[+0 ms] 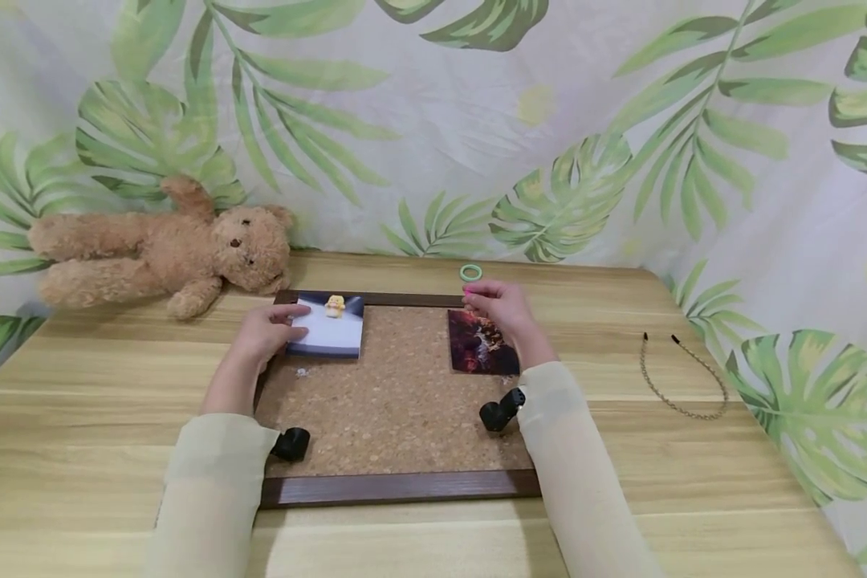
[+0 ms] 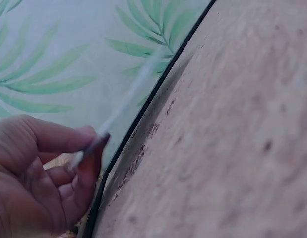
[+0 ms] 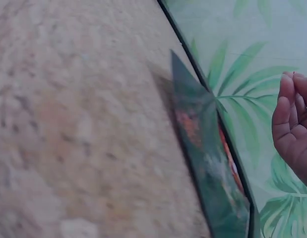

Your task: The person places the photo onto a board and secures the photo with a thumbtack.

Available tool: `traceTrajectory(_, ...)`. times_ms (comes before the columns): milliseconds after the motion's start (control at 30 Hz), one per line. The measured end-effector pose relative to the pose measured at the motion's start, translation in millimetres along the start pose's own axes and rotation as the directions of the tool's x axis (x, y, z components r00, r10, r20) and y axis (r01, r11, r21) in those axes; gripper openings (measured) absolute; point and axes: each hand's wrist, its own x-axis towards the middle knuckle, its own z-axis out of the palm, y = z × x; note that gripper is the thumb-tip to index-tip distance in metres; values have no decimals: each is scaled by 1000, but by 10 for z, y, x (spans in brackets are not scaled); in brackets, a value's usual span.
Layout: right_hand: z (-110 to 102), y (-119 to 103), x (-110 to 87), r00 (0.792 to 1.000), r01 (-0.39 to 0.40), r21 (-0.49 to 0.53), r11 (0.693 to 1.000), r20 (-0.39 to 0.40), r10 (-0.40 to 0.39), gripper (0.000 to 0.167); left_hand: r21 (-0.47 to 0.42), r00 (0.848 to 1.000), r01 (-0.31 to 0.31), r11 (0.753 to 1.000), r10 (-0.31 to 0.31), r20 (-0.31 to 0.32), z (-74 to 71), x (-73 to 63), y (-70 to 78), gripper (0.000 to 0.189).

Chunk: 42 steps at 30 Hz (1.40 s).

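My left hand (image 1: 262, 333) pinches a blue and white photo card (image 1: 328, 333) with a small yellow figure on it, over the upper left of a framed corkboard (image 1: 405, 401). The left wrist view shows that card nearly edge-on between thumb and fingers. Near the upper right of the board, my right hand (image 1: 504, 311) pinches a tiny pink pin (image 1: 467, 292) at its fingertips; most of the pin is hidden. Below that hand a dark red photo card (image 1: 475, 347) lies on the cork, and its edge stands off the surface in the right wrist view.
A brown teddy bear (image 1: 177, 249) lies at the back left. Behind the board is a green ring (image 1: 471, 273). A chain (image 1: 682, 414) with black ends rests on the wooden table (image 1: 694, 466) at right. A small clear bit (image 1: 302, 372) sits on the cork.
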Motion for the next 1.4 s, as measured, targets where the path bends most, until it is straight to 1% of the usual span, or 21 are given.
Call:
traceTrajectory(67, -19, 127, 73, 1000, 10, 19, 1000, 14, -10, 17, 32, 1000, -13, 999, 13, -2, 17, 8, -27, 42)
traceTrajectory(133, 18, 123, 60, 1000, 6, 8, 1000, 6, -6, 16, 82, 999, -38, 996, 38, -10, 30, 17, -48, 41)
traceTrajectory(233, 88, 167, 91, 999, 11, 6, 1000, 30, -11, 15, 168, 997, -61, 984, 67, -27, 37, 19, -72, 38)
traceTrajectory(333, 285, 38, 7, 999, -28, -63, 998, 38, 31, 19, 221, 996, -74, 972, 83, -32, 42, 11, -83, 36)
traceTrajectory(433, 508, -6, -14, 991, -72, -110, 991, 102, 83, 21, 251, 996, -78, 965, 89, -31, 46, 7, -85, 36)
traceTrajectory(467, 594, -16, -20, 987, -75, -128, 989, 131, 92, 21, 263, 995, -81, 961, 92, -32, 49, 4, -82, 36)
traceTrajectory(533, 777, -24, -34, 975, -66, -127, 990, 201, 91, 21, 278, 995, -84, 957, 98, -36, 54, 0, -75, 36)
traceTrajectory(600, 956, -18, -53, 959, -66, -117, 991, 268, 96, 21, 291, 993, -98, 952, 114, -38, 58, -2, -72, 36)
traceTrajectory(667, 1108, 12, -72, 937, -78, -102, 992, 332, 108, 21, 291, 992, -100, 951, 117, -43, 64, -10, -63, 36)
traceTrajectory(700, 1171, 30, -82, 926, -92, -92, 992, 358, 119, 20, 292, 992, -101, 951, 120, -46, 65, -13, -62, 36)
traceTrajectory(733, 1222, 49, -94, 921, -88, -113, 990, 370, 124, 20, 293, 991, -102, 951, 122, -49, 67, -17, -60, 36)
traceTrajectory(833, 1315, 114, -118, 920, -74, -172, 982, 369, 134, 18, 316, 989, -108, 943, 134, -60, 79, -34, -58, 35)
traceTrajectory(933, 1339, 152, -139, 932, -67, -197, 978, 338, 132, 16, 364, 984, -128, 922, 163, -66, 92, -47, -66, 34)
traceTrajectory(1000, 1339, 162, -146, 931, -97, -155, 983, 336, 145, 16, 391, 980, -150, 908, 189, -65, 100, -51, -71, 33)
traceTrajectory(1100, 1337, 161, -152, 932, -124, -113, 986, 327, 155, 16, 405, 973, -184, 896, 224, -52, 109, -48, -78, 33)
traceTrajectory(1167, 1337, 152, -153, 936, -139, -102, 985, 311, 164, 15, 405, 969, -209, 890, 244, -36, 114, -42, -81, 33)
traceTrajectory(1267, 1339, 142, -149, 942, -159, -103, 982, 281, 182, 14, 404, 967, -228, 886, 254, -13, 120, -26, -87, 34)
traceTrajectory(1400, 1343, 146, -134, 948, -161, -106, 981, 260, 184, 15, 407, 968, -227, 885, 250, -4, 118, -14, -90, 34)
